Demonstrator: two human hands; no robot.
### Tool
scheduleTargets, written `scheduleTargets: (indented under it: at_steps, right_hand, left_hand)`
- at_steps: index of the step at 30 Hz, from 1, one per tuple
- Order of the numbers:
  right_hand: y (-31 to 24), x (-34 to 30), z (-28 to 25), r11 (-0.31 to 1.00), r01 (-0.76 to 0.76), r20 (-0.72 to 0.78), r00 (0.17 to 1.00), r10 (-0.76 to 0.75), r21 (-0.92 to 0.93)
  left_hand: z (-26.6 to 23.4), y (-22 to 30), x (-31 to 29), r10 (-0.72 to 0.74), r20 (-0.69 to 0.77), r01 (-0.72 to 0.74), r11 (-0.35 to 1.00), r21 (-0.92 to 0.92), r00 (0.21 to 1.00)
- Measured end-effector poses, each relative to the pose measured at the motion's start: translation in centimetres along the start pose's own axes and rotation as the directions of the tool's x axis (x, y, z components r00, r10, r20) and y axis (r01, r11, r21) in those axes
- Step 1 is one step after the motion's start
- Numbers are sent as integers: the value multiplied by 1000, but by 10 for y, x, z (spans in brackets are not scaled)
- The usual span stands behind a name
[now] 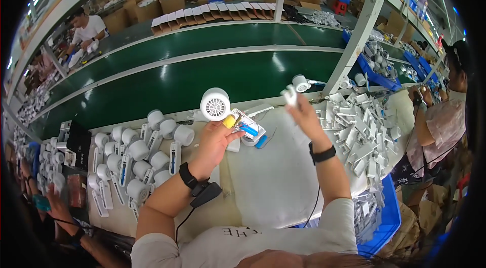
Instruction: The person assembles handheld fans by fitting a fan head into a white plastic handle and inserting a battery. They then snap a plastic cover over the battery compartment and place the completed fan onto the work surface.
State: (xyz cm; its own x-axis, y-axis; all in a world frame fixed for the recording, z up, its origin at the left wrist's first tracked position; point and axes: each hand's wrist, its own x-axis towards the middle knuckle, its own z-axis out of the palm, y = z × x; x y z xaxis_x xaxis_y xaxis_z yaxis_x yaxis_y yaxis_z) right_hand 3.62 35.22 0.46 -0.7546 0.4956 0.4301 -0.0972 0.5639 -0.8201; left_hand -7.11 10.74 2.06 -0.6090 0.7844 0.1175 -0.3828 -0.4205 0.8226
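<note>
My left hand (211, 142) is closed around a white handheld fan (215, 106), its round grille facing up toward me. A yellow patch (229, 121) shows at my fingertips, perhaps a finger cover. To the right of those fingers the fan's handle lies open, with a blue battery cell (248, 129) and thin wires inside. Beside it is a small blue piece (261, 141). My right hand (307, 120), raised and slightly blurred, pinches a small white plastic part (289, 96) above the table, apart from the fan.
Several white fans (137, 150) crowd the table at left, near a black box (74, 144). At right lies a heap of white plastic casings (357, 126), with a blue bin (387, 212) below. A green conveyor (243, 73) runs behind a metal post (359, 30). Co-workers sit on both sides.
</note>
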Motion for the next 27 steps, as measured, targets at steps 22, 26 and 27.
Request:
scheduleTargets:
  at_steps: [22, 26, 27]
  right_hand:
    - [-124, -54, 63, 786, 517, 138, 854, -502, -340]
    - [-103, -73, 39, 927, -195, 308, 947, 92, 320]
    - [-108, -76, 38, 917, -156, 281, 958, 51, 366]
  left_hand:
    - [31, -6, -28, 413, -219, -363, 902, 235, 884]
    - [42, 22, -24, 339, -122, -333, 940, 69, 933]
    - [47, 27, -25, 306, -124, -299, 952, 71, 944]
